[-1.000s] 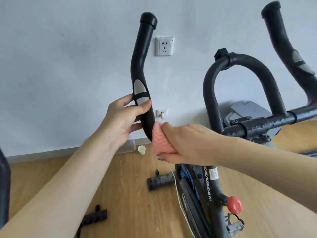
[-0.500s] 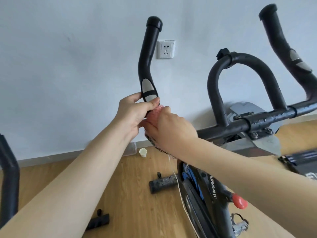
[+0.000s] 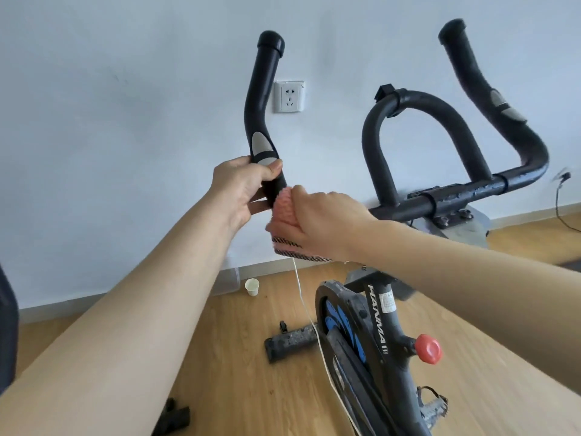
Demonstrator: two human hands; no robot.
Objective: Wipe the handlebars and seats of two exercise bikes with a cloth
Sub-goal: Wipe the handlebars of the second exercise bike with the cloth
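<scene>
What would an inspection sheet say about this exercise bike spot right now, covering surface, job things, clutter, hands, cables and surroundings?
Surface: wooden floor, bare where visible.
Job's things: pink cloth wrapped round the lower part of the left handlebar; right handlebar untouched; no seat in view.
Clutter: paper cup on the floor by the wall, beside a clear plastic container.
Hands: left hand grips the left handlebar just above the cloth; right hand grips the cloth around the bar.
Cables: white cord hangs below the cloth towards the floor; black cable at the far right wall.
Surroundings: white wall with a socket; red knob on the bike frame.
</scene>
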